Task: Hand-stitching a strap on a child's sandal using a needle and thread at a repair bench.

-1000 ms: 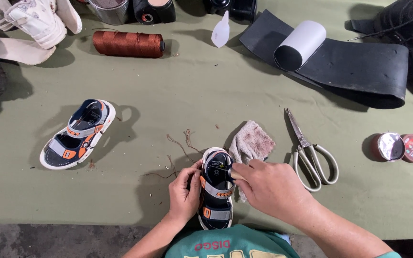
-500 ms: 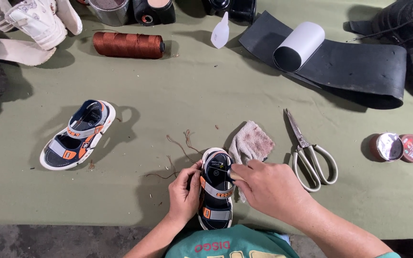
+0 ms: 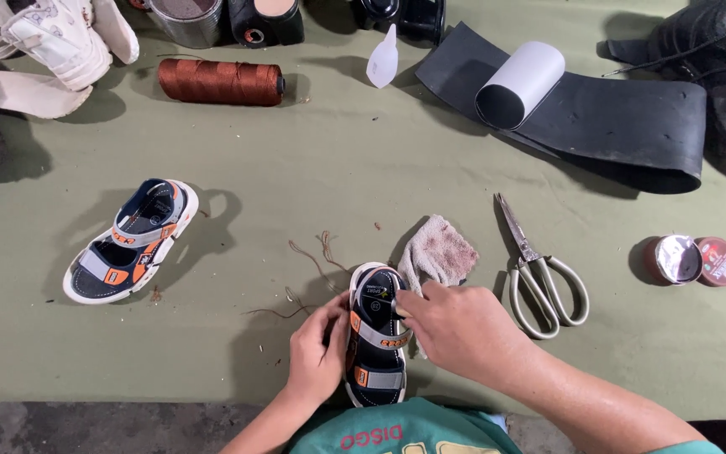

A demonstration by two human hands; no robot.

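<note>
Two hands on one small sandal [image 3: 376,340]: left hand [image 3: 317,353] clasps its left edge, right hand [image 3: 464,332] pinches the front strap from the right. Just beyond the right hand's knuckles lies a stained rag [image 3: 439,256], scissors [image 3: 539,273] to its right; the matching sandal [image 3: 132,242] sits well off left on the counter [image 3: 363,168].

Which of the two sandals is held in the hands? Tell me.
The sandal at the near table edge, gripped by both hands; the other sandal lies untouched to the left.
</note>
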